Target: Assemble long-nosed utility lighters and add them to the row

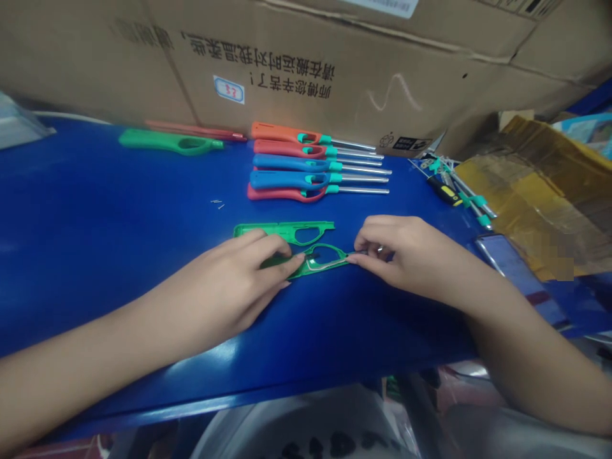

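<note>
A green lighter shell half (329,262) lies on the blue table with a pale wire along its lower edge. My left hand (248,271) grips its handle end, fingers closed over it and hiding much of that part. At the narrow nozzle end, my right hand (389,248) pinches, with its thumb and fingertips touching the wire or the shell; exactly what lies between them is hidden. Just behind, the matching green shell half (287,231) rests on the table. A small dark part shows by the left fingertips.
Several long-necked lighters (315,162) lie in a row behind. Tiny screws (217,203) and green and red shells (167,141) are at left. A screwdriver (444,190), metal tubes (473,194), a phone (519,274) and a cut carton (516,185) sit right. A large cardboard box (287,38) stands behind.
</note>
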Demonstrator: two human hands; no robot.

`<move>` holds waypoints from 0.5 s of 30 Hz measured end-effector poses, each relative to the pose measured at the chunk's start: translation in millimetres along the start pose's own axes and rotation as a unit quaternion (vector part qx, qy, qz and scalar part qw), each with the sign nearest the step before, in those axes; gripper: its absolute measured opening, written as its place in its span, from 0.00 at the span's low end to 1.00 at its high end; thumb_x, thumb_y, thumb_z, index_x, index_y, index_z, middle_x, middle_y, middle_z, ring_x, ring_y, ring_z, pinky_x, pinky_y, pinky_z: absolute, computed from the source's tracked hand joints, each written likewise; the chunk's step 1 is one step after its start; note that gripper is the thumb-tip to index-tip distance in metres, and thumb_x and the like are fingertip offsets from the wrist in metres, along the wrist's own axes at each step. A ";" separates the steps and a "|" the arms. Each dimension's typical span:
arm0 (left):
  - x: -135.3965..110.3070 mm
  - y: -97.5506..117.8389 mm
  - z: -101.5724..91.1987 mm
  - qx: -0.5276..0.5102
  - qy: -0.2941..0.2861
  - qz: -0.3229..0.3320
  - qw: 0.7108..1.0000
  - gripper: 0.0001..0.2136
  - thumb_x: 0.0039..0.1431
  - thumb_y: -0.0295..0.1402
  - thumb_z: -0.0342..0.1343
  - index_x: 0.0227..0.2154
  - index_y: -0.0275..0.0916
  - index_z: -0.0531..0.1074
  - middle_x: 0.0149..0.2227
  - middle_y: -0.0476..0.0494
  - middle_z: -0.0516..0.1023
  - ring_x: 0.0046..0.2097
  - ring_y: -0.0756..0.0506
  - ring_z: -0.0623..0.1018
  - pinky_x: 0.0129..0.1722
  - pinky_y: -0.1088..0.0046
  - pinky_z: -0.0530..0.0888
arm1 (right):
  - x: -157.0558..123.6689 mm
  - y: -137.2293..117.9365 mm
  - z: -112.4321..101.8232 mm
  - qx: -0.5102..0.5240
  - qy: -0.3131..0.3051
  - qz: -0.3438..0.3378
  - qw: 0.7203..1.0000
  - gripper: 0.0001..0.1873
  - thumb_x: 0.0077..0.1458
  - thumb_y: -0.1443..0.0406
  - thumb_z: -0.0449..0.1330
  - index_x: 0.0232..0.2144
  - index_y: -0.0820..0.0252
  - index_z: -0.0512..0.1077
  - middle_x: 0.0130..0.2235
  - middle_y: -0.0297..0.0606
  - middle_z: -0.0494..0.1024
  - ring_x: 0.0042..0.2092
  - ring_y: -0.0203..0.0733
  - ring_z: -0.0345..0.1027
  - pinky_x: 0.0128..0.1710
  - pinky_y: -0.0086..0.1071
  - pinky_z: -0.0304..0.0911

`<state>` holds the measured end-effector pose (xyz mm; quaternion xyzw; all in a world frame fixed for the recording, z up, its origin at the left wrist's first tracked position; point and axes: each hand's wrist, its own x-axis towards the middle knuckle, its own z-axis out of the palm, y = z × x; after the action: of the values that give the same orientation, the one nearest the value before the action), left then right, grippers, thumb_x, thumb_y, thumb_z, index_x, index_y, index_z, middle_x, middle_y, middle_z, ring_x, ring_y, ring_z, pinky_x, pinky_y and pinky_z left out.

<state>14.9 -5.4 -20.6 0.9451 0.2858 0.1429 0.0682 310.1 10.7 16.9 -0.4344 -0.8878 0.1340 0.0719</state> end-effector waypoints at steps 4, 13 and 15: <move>0.9 -2.2 0.0 -0.001 -0.004 -0.001 1.000 0.19 0.73 0.32 0.47 0.62 0.39 0.73 0.50 0.35 0.75 0.48 0.38 0.75 0.46 0.58 0.77 | 0.3 6.0 -6.2 0.062 -0.012 -0.015 0.998 0.07 0.64 0.65 0.59 0.35 0.59 0.76 0.34 0.36 0.78 0.34 0.36 0.71 0.35 0.30 0.62; 0.5 -5.0 1.1 -0.008 0.002 0.017 1.000 0.18 0.74 0.31 0.47 0.61 0.39 0.73 0.50 0.35 0.75 0.48 0.39 0.74 0.47 0.60 0.75 | 14.3 12.7 1.0 0.289 -0.092 0.172 0.937 0.12 0.56 0.56 0.66 0.30 0.58 0.74 0.20 0.27 0.71 0.21 0.33 0.67 0.23 0.28 0.62; 0.3 -4.8 1.3 -0.006 0.004 0.017 1.000 0.18 0.74 0.31 0.47 0.61 0.39 0.73 0.50 0.35 0.75 0.48 0.39 0.74 0.46 0.60 0.75 | 14.7 13.8 -0.6 0.318 -0.112 0.185 0.923 0.16 0.54 0.52 0.67 0.30 0.58 0.74 0.21 0.29 0.73 0.23 0.35 0.70 0.24 0.28 0.65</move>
<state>13.1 -1.3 -22.8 0.9489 0.2690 0.1492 0.0699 311.7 30.5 13.6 -0.5272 -0.7044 0.4684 0.0805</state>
